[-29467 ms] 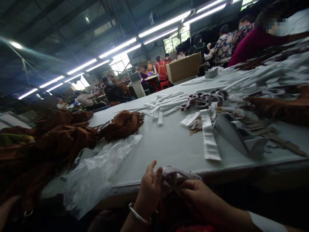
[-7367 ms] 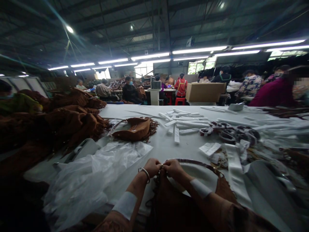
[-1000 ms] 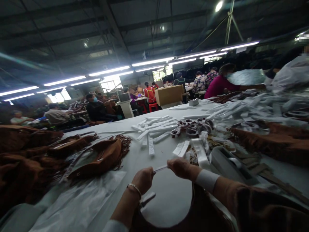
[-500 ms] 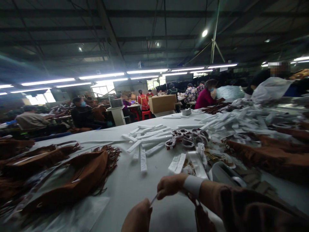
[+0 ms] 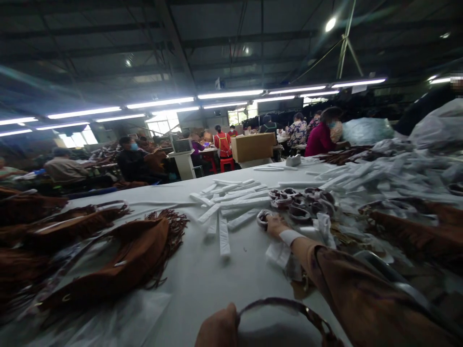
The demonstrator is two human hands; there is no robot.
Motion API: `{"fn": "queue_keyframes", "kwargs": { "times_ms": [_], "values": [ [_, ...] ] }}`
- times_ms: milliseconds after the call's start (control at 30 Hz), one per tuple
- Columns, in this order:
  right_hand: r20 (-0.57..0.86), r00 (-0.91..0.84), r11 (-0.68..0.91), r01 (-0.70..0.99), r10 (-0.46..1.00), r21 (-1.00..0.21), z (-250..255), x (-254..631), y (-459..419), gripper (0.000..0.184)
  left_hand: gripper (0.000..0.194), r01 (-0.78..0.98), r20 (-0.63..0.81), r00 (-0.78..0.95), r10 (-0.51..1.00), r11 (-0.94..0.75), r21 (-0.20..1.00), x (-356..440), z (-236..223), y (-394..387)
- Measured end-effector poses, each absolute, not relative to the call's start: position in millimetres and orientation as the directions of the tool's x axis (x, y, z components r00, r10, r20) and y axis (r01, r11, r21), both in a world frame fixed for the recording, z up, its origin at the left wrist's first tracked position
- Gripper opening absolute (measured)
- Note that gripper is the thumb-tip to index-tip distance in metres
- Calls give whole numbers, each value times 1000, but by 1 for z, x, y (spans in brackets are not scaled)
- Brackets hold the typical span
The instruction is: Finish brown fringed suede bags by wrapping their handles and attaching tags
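My right hand (image 5: pixel 277 225) is stretched out over the white table (image 5: pixel 202 279), its fingers on a coiled brown strap (image 5: pixel 263 218) at the near end of a row of such coils (image 5: pixel 302 200). My left hand (image 5: pixel 218 331) sits at the bottom edge, closed on the curved brown handle (image 5: pixel 285 308) of a bag that lies mostly out of view. White padded strips (image 5: pixel 224 207) lie scattered just left of the coils.
Brown fringed bags (image 5: pixel 123 255) pile up on the left over clear plastic (image 5: pixel 119 323). More fringed bags (image 5: pixel 415 231) and heaps of white strips (image 5: pixel 390 168) fill the right. A cardboard box (image 5: pixel 253 147) and several seated people are beyond the table.
My right hand let go of the thin strip both hands were pulling and reached forward to the coiled straps. My left hand dropped to the bag handle.
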State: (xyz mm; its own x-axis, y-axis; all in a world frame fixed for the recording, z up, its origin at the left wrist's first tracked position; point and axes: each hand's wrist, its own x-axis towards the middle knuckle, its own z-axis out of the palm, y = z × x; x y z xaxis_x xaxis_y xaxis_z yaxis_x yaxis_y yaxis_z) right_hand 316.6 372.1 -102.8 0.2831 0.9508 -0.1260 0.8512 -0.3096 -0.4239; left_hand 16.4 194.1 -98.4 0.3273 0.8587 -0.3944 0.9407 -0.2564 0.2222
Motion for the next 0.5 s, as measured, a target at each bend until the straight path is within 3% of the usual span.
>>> {"fn": "queue_keyframes", "kwargs": {
  "times_ms": [167,233,300,367,500],
  "values": [
    [-142,36,-130,665,989,-735,-59,298,315,34,23,919,-282,372,884,-308,245,9,-103,190],
    [-119,-112,-57,445,987,-894,-38,288,270,38,19,900,-212,387,897,-318,297,5,-102,188],
    [-103,-235,-79,109,966,-991,-25,275,216,47,16,877,-162,390,906,-312,366,1,-95,186],
    [-123,-323,-180,-154,938,-972,-22,260,160,51,15,859,-134,377,916,-292,420,-1,-78,184],
    [-358,-352,-465,-290,865,-837,-45,224,71,51,18,841,-105,344,933,-256,477,0,-26,170]
  ]
}}
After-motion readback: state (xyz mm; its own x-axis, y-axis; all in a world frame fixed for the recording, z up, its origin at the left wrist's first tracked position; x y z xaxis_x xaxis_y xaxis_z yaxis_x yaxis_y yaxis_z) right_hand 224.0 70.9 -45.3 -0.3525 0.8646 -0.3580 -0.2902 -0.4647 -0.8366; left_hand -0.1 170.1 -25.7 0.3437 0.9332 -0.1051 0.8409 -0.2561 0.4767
